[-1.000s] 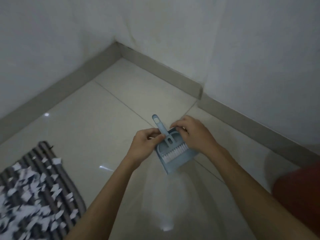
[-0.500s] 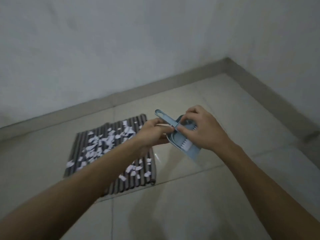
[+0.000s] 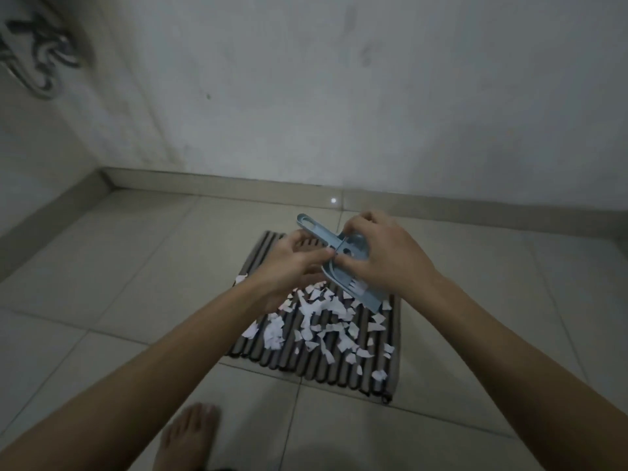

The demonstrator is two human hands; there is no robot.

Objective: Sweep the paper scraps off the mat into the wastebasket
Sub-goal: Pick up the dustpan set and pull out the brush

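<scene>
Both hands held a small pale-blue plastic dustpan-and-brush set (image 3: pixel 350 266) in the air above the striped ribbed floor mat (image 3: pixel 343 363). The left hand (image 3: pixel 289 266) pinched its handle while the right hand (image 3: pixel 384 256) curled over the pan body. Its long axis ran diagonally, handle pointing up-left toward the wall, pan lip down-right over the white torn paper scraps (image 3: pixel 323 321) littering the mat.

The tiled floor (image 3: pixel 102 300) carries a striped mat (image 3: pixel 339 368), strewn with paper scraps (image 3: pixel 323 321).
</scene>
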